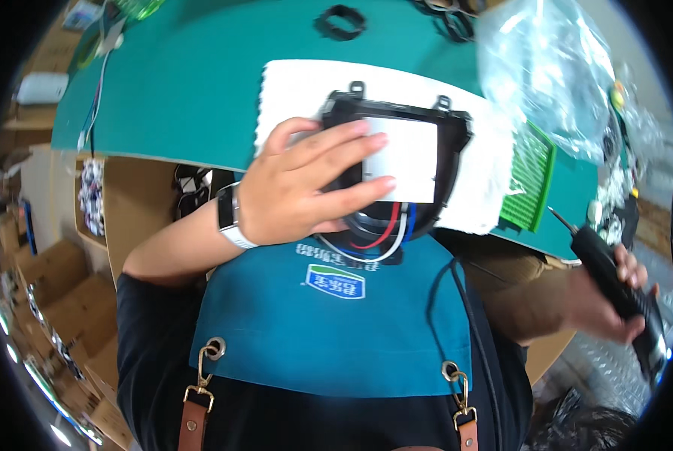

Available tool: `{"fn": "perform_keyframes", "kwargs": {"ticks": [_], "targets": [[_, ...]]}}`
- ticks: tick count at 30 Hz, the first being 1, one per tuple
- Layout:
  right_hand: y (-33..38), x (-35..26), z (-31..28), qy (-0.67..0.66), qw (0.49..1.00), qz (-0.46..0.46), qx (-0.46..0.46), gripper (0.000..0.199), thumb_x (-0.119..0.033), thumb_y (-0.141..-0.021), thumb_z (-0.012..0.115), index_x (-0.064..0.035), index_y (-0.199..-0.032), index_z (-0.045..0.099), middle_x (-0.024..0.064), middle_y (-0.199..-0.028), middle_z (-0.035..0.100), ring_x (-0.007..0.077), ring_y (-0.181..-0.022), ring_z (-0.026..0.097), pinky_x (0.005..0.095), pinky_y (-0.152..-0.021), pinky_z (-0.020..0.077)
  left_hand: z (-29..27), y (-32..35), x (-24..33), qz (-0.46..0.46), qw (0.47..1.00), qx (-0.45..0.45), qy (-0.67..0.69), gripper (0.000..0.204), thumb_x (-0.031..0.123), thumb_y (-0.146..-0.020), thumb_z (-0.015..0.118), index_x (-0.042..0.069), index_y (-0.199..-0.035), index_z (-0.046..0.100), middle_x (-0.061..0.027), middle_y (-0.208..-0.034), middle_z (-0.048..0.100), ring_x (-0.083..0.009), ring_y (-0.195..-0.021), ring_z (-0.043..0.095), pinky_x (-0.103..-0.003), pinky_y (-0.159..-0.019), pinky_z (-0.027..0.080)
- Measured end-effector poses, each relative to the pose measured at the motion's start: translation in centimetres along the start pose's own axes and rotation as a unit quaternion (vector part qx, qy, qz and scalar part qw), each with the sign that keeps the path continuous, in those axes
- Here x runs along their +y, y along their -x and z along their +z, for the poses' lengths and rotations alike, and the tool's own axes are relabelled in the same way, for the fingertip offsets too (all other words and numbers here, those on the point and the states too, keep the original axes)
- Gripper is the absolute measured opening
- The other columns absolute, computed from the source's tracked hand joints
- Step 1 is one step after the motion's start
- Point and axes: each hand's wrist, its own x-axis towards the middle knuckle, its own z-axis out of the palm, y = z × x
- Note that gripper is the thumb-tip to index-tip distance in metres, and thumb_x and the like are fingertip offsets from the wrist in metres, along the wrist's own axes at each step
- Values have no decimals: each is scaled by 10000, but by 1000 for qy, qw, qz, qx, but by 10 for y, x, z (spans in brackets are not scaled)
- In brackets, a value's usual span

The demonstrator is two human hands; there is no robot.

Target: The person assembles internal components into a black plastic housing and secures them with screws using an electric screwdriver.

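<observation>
My left hand (306, 184), a watch on its wrist, grips a black framed fan part (451, 129) with its fingers laid across the white plate (413, 159) on top. Red, white and blue wires (385, 234) hang from the part's near edge. The part rests on a white foam pad (299, 86) at the near edge of a green mat (194, 83). My right hand (614, 304) is off to the right, below table level, closed around a black electric screwdriver (605, 263) whose bit points up and left, away from the part.
A crumpled clear plastic bag (547, 68) and a green ribbed tray (532, 177) lie right of the pad. A black ring (340, 21) sits at the mat's far side. Cardboard boxes (58, 278) stand left of the table. My teal apron (336, 323) fills the lower middle.
</observation>
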Motion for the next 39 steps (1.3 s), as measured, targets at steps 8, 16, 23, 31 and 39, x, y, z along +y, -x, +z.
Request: {"fn": "perform_keyframes", "kwargs": {"ticks": [8,16,23,31,39], "targets": [[44,34,131,-238,938,141,-210,530,-415,-633,706,-62,-994,548,-12,-738,504,94,-615,493,254,-662,388,25,14,-3,-13,992,126,-5,456,231,-730,701,268,-1182,658,-71,-1328,593,-209,-1217,566,-405,-976,337],[77,58,171,-215,914,209,-272,547,-456,-680,712,-65,-1023,544,-30,-722,483,73,-585,467,251,-630,379,34,11,-6,-18,978,209,4,147,245,-859,662,280,-1001,683,-27,-1272,633,-150,-1162,607,-318,-952,361],[86,70,171,-219,905,226,-287,560,-463,-691,701,-56,-1043,547,-12,-729,464,96,-612,454,272,-661,351,42,14,-4,-25,973,230,-9,170,279,-866,679,297,-1033,709,-25,-1266,632,-137,-1174,598,-313,-957,374],[85,73,173,-190,896,199,-348,620,-509,-723,714,-46,-1100,548,3,-742,464,103,-609,453,277,-640,348,40,10,-4,-26,969,246,-13,193,292,-859,691,288,-1051,712,-14,-1230,638,-133,-1145,603,-320,-945,394],[73,90,194,-201,830,239,-462,746,-599,-715,788,-85,-1190,528,-19,-738,486,70,-582,466,235,-596,359,41,10,-7,12,965,260,-16,179,246,-858,676,231,-1036,679,-39,-1145,640,-168,-1112,609,-348,-912,447]]}}
